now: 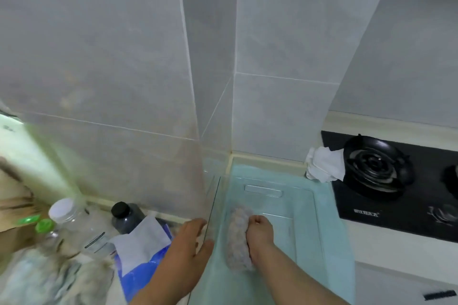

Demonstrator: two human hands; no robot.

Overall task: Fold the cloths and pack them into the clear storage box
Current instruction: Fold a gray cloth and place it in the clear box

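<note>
Right hand: the right hand (pixel 259 230) gripped a fuzzy grey-pink folded cloth (pixel 237 242), fingers curled round its right edge.
Left hand: the left hand (pixel 188 242) lay open, fingers straight, at the box's left wall. Blur hid whether it touched.
Cloth: it lay lengthwise inside the box, near the left wall.
Box: the clear plastic storage box (pixel 263 191) stood on a mint-green towel (pixel 339 250) in the tiled counter corner.
Left of box: a blue plastic bag (pixel 138 275) and a dark bottle with a black cap (pixel 124 215).
Right of box: a black gas hob (pixel 396 205), with a crumpled white rag (pixel 324 166) beside its burner.

gas hob (pixel 379 168), crumpled tissue (pixel 324 164), dark jar (pixel 125 216)
</note>
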